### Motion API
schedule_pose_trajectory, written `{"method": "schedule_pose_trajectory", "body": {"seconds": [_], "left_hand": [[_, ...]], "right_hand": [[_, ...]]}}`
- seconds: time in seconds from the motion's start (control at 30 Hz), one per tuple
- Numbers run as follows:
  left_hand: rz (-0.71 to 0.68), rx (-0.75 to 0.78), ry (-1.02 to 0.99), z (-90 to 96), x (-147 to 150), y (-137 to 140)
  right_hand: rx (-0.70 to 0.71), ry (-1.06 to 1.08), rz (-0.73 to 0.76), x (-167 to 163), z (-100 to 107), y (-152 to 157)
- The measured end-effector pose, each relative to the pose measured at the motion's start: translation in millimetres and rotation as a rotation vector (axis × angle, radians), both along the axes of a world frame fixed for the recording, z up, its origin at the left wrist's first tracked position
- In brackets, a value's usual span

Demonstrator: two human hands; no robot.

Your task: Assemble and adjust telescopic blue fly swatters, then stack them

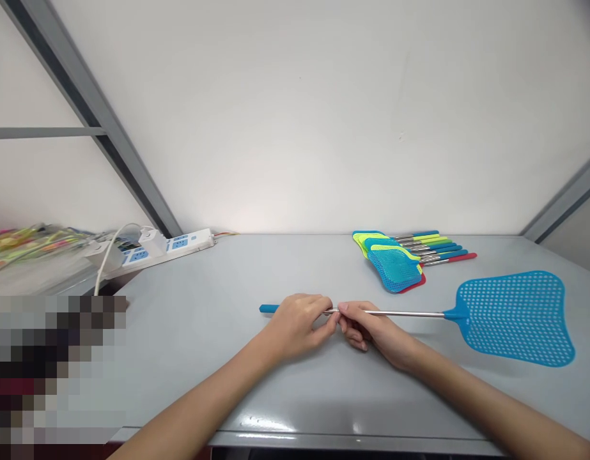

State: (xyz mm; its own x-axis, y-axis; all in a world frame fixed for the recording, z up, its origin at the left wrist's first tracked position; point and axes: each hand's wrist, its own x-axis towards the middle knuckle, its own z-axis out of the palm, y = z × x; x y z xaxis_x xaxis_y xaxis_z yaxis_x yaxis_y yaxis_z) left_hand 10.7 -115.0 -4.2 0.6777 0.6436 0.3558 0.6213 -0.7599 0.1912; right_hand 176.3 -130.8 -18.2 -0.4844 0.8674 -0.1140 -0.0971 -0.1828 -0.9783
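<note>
A blue fly swatter (515,318) lies across in front of me, its perforated head to the right and its thin metal rod running left. My left hand (302,326) is wrapped round the handle, and the blue handle end sticks out past it on the left. Close beside it, my right hand (364,326) pinches the metal rod between thumb and fingers. The two hands almost meet at the middle of the rod. Part of the handle is hidden under my left hand.
Behind lies a stack of fly swatters (395,265) in blue, yellow-green and red, handles pointing right. A white power strip (192,240) with plugged-in adapters sits at the left on the grey table (194,358). Colourful blurred items (31,243) lie far left, above a pixelated area.
</note>
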Motion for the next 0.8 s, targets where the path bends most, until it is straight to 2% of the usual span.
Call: {"method": "schedule_pose_trajectory", "body": {"seconds": [0.1, 0.23, 0.47, 0.8], "left_hand": [[-0.006, 0.015, 0.011, -0.9, 1.9, -2.9], [0.021, 0.053, 0.043, -4.1, 3.0, -2.6], [0.036, 0.135, 0.082, -4.9, 1.8, 3.3], [-0.059, 0.165, 0.067, 3.2, 4.2, 25.2]], "right_hand": [[-0.022, 0.049, 0.034, -1.1, -2.6, -0.8], [-0.095, 0.165, 0.003, -3.3, -4.4, -2.5], [-0.144, 0.216, -0.007, -6.0, -4.1, -2.7], [-0.279, 0.307, -0.058, -4.1, -0.5, 2.6]]}}
